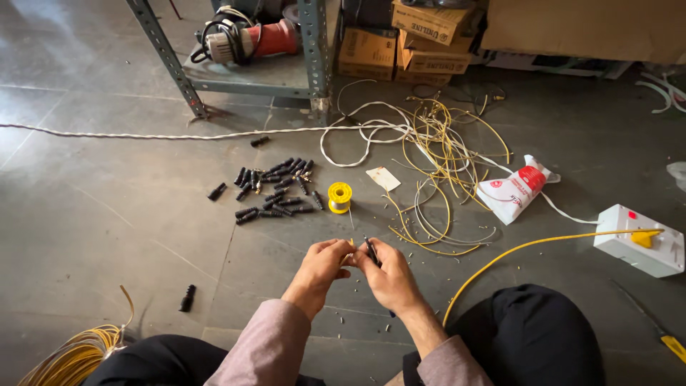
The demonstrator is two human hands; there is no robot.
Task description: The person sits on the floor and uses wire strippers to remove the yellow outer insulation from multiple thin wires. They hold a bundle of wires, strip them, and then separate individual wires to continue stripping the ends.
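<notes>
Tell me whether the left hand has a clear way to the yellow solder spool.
Probably yes: the yellow solder spool stands on bare floor just ahead of the left hand, nothing between, though both hands are busy.

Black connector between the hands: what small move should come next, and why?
Probably seat the yellow wire end deeper into the black connector. The left hand and right hand meet fingertip to fingertip around both pieces, and whether the wire is already inside is too small to tell.
</notes>
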